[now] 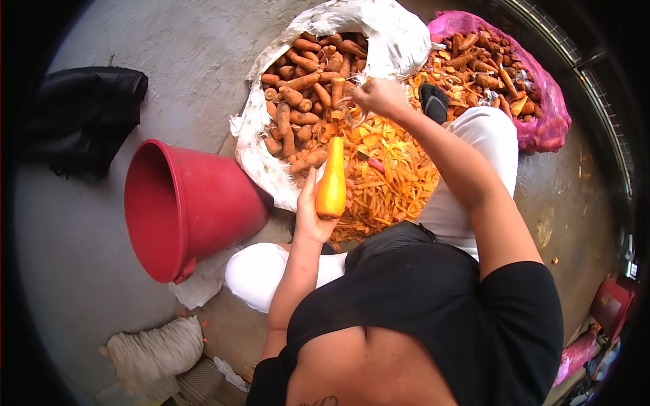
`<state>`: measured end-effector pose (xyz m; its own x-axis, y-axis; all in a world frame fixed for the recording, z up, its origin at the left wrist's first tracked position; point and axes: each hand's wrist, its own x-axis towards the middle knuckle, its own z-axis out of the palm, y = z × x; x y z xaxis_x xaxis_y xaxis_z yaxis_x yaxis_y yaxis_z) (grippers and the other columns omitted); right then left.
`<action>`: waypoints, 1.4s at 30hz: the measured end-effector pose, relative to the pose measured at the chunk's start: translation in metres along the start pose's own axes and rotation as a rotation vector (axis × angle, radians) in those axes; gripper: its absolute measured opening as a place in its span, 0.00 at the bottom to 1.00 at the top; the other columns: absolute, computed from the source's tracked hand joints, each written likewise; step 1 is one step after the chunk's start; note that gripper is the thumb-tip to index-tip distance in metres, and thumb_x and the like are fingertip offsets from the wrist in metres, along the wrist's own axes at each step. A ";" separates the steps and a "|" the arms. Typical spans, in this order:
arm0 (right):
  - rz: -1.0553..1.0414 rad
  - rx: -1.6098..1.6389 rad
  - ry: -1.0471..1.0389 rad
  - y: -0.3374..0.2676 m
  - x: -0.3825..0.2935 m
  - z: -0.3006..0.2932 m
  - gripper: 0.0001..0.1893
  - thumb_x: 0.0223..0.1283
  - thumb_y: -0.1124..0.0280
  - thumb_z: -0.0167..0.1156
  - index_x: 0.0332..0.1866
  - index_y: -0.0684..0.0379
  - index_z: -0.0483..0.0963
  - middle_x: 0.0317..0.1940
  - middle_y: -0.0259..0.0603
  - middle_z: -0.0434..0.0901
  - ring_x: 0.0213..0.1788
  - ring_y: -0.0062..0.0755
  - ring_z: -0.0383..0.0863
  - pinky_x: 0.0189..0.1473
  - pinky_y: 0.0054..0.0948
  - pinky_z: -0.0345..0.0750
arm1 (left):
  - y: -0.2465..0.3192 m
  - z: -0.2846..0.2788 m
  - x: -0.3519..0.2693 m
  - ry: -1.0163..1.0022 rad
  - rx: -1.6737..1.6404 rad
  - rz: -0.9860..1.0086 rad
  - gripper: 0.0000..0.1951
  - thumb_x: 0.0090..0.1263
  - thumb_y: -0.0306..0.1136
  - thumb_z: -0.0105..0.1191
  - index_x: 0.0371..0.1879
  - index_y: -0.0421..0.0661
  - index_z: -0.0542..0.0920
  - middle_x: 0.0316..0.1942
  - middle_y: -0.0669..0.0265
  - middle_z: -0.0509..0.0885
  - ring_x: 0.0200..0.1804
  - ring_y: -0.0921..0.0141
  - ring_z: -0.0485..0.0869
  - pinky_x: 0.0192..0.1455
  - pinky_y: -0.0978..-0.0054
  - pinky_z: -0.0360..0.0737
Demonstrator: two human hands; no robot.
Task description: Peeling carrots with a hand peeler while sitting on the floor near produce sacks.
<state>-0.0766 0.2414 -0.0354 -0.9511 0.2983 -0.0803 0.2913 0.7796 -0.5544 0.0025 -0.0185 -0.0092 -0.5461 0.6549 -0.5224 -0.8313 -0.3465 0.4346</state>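
My left hand (310, 208) holds a peeled, bright orange-yellow carrot (331, 182), narrow end pointing away from me. My right hand (380, 96) reaches out over the edge of an open white woven sack (396, 35). Its fingers are curled and blurred by motion, so whether they grip anything is unclear. Unpeeled carrots (299, 96) fill the sack. Between my legs lies a heap of orange peelings (391, 188). A knife with a pink handle (375, 163) rests on that heap, apart from both hands.
A red plastic bucket (218, 188) lies tipped at the left. Beyond my right foot, a pink mesh sack (551, 109) holds carrots and scraps. Black fabric (96, 116) hangs by the grey wall (188, 56). A rolled pale sack (157, 350) sits at lower left.
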 end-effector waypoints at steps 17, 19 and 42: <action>-0.133 -0.314 -0.028 0.009 0.015 -0.017 0.22 0.61 0.55 0.50 0.19 0.56 0.81 0.14 0.41 0.78 0.16 0.36 0.79 0.24 0.34 0.78 | -0.007 0.003 -0.006 0.013 0.132 -0.017 0.18 0.75 0.46 0.44 0.53 0.45 0.73 0.37 0.59 0.81 0.35 0.66 0.81 0.34 0.67 0.81; -0.045 -0.287 0.028 0.042 0.025 -0.004 0.24 0.59 0.51 0.49 0.21 0.60 0.80 0.18 0.47 0.80 0.24 0.46 0.82 0.31 0.41 0.80 | -0.006 0.008 -0.004 0.008 0.075 -0.025 0.21 0.76 0.47 0.41 0.56 0.42 0.72 0.38 0.57 0.81 0.35 0.66 0.81 0.34 0.69 0.81; 0.003 -0.437 -0.592 0.114 -0.054 0.203 0.18 0.63 0.60 0.53 0.50 0.63 0.69 0.36 0.48 0.81 0.39 0.47 0.84 0.36 0.41 0.80 | 0.019 -0.012 0.025 -0.470 -0.346 -0.003 0.31 0.74 0.50 0.28 0.59 0.32 0.67 0.18 0.54 0.76 0.16 0.62 0.75 0.22 0.70 0.74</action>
<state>-0.0127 0.2019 -0.2622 -0.8104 0.0499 -0.5838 0.1908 0.9645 -0.1824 -0.0280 -0.0167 -0.0230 -0.5051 0.8564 -0.1068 -0.8612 -0.4920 0.1275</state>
